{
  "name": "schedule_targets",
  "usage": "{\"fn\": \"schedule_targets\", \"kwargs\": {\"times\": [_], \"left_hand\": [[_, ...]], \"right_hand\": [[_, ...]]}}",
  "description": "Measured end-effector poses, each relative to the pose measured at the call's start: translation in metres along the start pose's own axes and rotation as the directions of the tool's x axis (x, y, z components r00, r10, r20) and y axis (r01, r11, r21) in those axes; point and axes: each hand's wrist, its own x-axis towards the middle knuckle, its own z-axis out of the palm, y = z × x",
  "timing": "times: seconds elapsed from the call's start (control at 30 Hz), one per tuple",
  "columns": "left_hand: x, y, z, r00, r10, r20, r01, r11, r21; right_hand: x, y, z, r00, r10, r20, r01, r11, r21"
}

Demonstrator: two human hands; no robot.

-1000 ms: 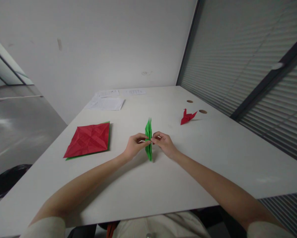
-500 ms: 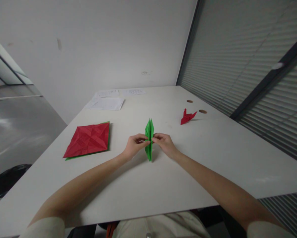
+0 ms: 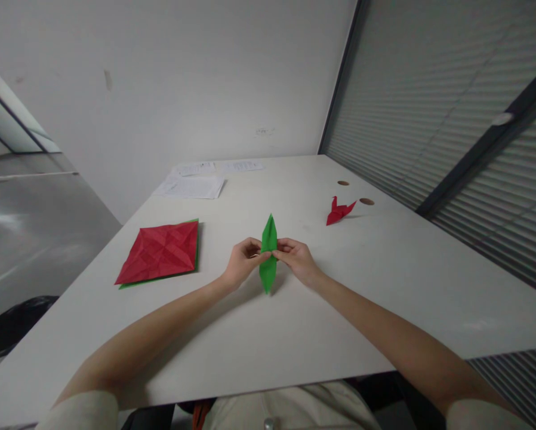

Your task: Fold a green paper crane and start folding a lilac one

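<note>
Centrally in the head view, held upright over the white surface (image 3: 295, 334): a narrow green folded paper (image 3: 268, 273), pointed at both ends, lower tip close to the surface. Pinched at mid-length from both sides, with left hand (image 3: 243, 263) and right hand (image 3: 297, 258) closed on it, fingertips nearly meeting. Well apart to the left, a creased red sheet (image 3: 158, 252); farther right, a red paper crane (image 3: 338, 211); at the far end, white papers (image 3: 191, 186)

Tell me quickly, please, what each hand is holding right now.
Left hand: pinching the green paper.
Right hand: pinching it too.
</note>
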Motion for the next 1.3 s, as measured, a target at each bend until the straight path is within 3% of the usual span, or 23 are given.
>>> {"fn": "schedule_targets", "kwargs": {"times": [0.13, 0.3, 0.63, 0.73, 0.93, 1.13, 1.3], "left_hand": [[0.002, 0.000, -0.001, 0.999, -0.031, -0.030, 0.029, 0.997, -0.066], [0.004, -0.002, -0.003, 0.999, -0.041, -0.009, 0.041, 0.999, -0.023], [-0.001, 0.005, 0.005, 0.992, 0.081, -0.093, -0.073, 0.993, 0.089], [0.000, 0.003, 0.003, 0.991, 0.076, -0.113, -0.060, 0.988, 0.140], [0.002, 0.002, 0.001, 0.988, 0.049, -0.147, -0.037, 0.996, 0.086], [0.002, 0.002, 0.002, 0.988, 0.025, -0.151, -0.019, 0.999, 0.040], [0.002, -0.001, 0.002, 0.989, -0.011, -0.144, 0.006, 0.999, -0.032]], "right_hand": [[0.001, 0.001, -0.002, 1.000, 0.010, -0.013, -0.009, 0.999, 0.036], [0.000, 0.001, -0.001, 1.000, -0.009, -0.010, 0.009, 0.999, 0.037], [-0.009, -0.008, 0.010, 0.981, -0.186, -0.060, 0.176, 0.975, -0.136], [-0.009, -0.007, 0.010, 0.984, -0.166, -0.061, 0.157, 0.978, -0.134], [-0.007, -0.006, 0.009, 0.991, -0.111, -0.075, 0.103, 0.989, -0.104], [-0.008, -0.005, 0.007, 0.986, -0.164, -0.012, 0.158, 0.964, -0.215], [-0.008, -0.002, 0.008, 0.997, -0.081, 0.011, 0.082, 0.991, -0.108]]}}
